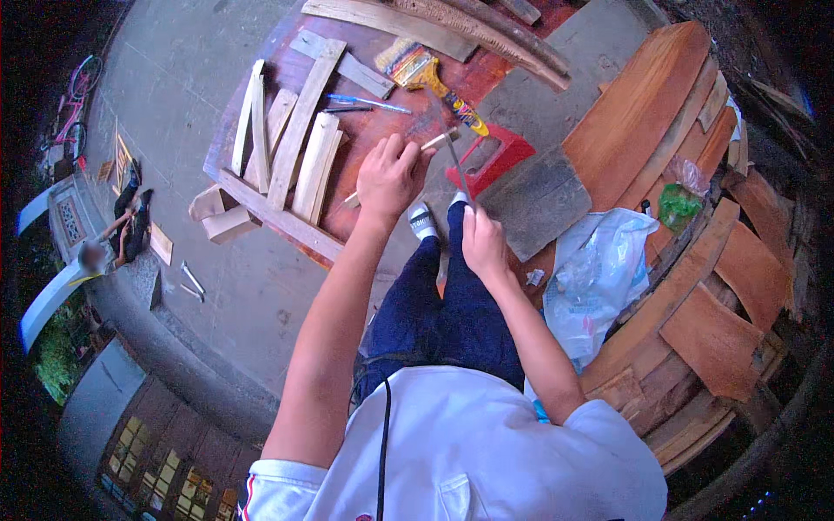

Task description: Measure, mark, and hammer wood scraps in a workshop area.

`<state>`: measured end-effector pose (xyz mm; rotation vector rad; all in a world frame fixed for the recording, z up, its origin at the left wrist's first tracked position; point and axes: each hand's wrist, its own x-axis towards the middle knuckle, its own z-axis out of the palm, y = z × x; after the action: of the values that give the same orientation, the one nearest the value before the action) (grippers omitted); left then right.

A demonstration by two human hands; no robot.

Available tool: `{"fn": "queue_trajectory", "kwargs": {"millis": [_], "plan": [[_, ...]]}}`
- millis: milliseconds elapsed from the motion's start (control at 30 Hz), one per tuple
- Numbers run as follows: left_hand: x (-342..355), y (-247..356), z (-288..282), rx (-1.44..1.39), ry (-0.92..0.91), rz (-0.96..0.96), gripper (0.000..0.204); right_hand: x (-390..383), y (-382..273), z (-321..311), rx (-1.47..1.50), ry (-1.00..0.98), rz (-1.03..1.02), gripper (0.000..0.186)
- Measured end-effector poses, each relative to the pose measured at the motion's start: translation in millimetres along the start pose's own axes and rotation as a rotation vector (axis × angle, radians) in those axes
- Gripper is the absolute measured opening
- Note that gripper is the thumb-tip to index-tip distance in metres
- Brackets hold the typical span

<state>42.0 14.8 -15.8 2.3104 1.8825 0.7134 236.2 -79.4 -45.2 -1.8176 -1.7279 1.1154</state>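
Grips a thin stick [439,140] in the left hand [393,178], with the fingers folded over its middle and both ends sticking out, slanting up to the right in front of the body. Clasps a narrow metal blade [458,165] in the right hand [484,243] — cannot tell whether knife or file — and points it away from the body, crossing the stick near its far end. Cannot tell from this angle whether touching there. Has a reddish table [369,130] ahead and to the left, with pale wood strips [306,126] lying across it, a few overlapping, then pens [373,104] beside them and a broad brush [426,74] with a yellow handle farther right. Shows, beyond the blade, a red piece [508,156] by a grey board [539,204]. Spreads out on the right into brown planks [638,113], a pale plastic bag [591,286] nearer the body and a small green bag [678,207] — on the far left, well apart, includes another person [130,230].
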Motion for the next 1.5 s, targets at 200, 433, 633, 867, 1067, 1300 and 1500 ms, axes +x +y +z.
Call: {"fn": "queue_trajectory", "kwargs": {"millis": [200, 433, 633, 867, 1067, 1300, 1500], "plan": [[1, -3, 2, -0.065, 0.002, 0.068, 0.025, -8, 31, 0, 0.004, 0.026, -0.046, 0.027], [1, -3, 2, -0.032, 0.0, 0.06, 0.028, -20, 60, 13, -0.067, 0.013, -0.05, 0.025], [3, -4, -5, -0.002, -0.029, 0.039, 0.028, 33, 0, 4, -0.015, -0.038, -0.047, 0.028], [1, -4, 0, -0.055, 0.002, 0.049, 0.028, 28, 0, 0, 0.055, -0.032, -0.052, 0.026], [0, -7, 1, -0.023, -0.007, 0.044, 0.028, -8, 49, 13, -0.003, -0.031, -0.05, 0.026], [2, -5, -3, -0.046, 0.003, 0.068, 0.027, 27, 9, 7, 0.018, -0.029, -0.087, 0.027], [-1, -8, 1, -0.019, -0.025, 0.047, 0.026, 39, 0, 3, 0.045, -0.063, -0.065, 0.028]]}}
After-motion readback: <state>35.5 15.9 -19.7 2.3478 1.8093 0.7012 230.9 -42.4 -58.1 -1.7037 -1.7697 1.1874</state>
